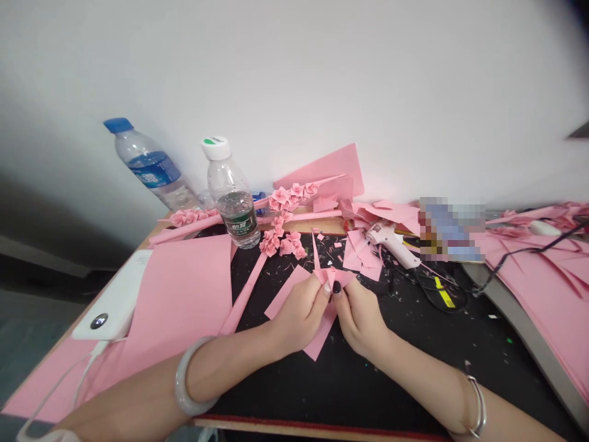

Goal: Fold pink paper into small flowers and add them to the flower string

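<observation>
A folded piece of pink paper point(332, 277) is pinched between both my hands over the black mat. My left hand point(301, 310) grips its left side, thumb against the near edge. On the other side, my right hand point(361, 313) is closed on it, and the two thumbs almost meet. Pointed flaps stick up and out from the fold. Below my hands lies a flat pink paper sheet point(288, 293), partly covered by them. Small folded pink paper flowers point(276, 239) sit just beyond, near a rolled pink paper stick point(246, 291).
A white glue gun point(391, 242) rests right of my hands among paper scraps and a black cable point(453, 307). Two water bottles, one white-capped point(234, 209) and one blue-capped point(150, 162), stand at the back left. A white power bank point(113, 301) lies on large pink sheets point(184, 288).
</observation>
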Tool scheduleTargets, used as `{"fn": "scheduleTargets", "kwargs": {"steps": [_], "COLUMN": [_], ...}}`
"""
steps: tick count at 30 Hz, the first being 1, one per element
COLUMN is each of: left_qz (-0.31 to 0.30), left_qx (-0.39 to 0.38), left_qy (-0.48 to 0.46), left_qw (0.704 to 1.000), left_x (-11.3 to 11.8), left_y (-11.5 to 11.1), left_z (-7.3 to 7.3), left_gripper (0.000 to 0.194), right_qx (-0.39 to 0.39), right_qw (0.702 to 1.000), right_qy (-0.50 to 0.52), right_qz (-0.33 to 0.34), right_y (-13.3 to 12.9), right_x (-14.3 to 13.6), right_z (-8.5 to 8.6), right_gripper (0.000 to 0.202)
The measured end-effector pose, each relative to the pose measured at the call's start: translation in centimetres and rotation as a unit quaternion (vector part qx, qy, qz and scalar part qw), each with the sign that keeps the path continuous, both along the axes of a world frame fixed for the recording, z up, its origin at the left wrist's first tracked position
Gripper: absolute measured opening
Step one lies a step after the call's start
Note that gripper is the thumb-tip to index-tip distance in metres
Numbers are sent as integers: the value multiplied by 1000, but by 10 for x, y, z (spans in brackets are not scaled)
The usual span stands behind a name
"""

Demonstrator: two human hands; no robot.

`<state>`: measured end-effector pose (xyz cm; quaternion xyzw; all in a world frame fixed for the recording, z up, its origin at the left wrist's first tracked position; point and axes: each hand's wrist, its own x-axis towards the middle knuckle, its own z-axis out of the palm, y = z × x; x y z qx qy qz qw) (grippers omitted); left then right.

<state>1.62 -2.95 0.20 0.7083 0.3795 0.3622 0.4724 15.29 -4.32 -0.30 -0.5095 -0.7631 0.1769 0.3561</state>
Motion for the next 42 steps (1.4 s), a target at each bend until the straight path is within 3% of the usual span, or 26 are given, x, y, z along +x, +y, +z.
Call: {"fn": "scheduleTargets", "kwargs": {"steps": [7, 12, 17, 21, 25, 28, 32, 35, 42], "left_qz": [-6, -21, -45, -3, 5, -10, -26, -26, -13], "left_qx": [-15, -77, -10, 16, -5, -5, -15, -41, -134], "left_qy": [-23, -76, -41, -35, -16, -6, -19, -39, -105], "left_qw": [1000, 994, 998, 999, 1000, 1000, 999, 998, 985], "left_x": [1, -3, -5, -4, -6, -10, -12, -12, -9], "left_y": [0, 1, 4, 6, 6, 7, 10, 12, 18], "left_z": [1, 0, 4, 10, 10, 9, 7, 5, 3], "left_gripper": [29, 35, 37, 31, 38, 37, 40, 40, 32], "right_qx": [80, 69, 51, 1, -85, -170, -245, -255, -244], "right_qw": [996, 997, 997, 995, 985, 950, 895, 882, 894], "right_qy": [-30, -43, -32, 27, 133, 256, 363, 387, 371], "right_qz": [1, 16, 38, 93, 67, 48, 90, 87, 56], "right_y": [1, 1, 2, 0, 1, 5, 10, 11, 13], "right_x": [-1, 0, 3, 5, 6, 7, 7, 6, 7], "right_z": [0, 0, 1, 4, 8, 10, 12, 11, 11], "right_gripper": [9, 8, 12, 11, 10, 16, 25, 20, 19]}}
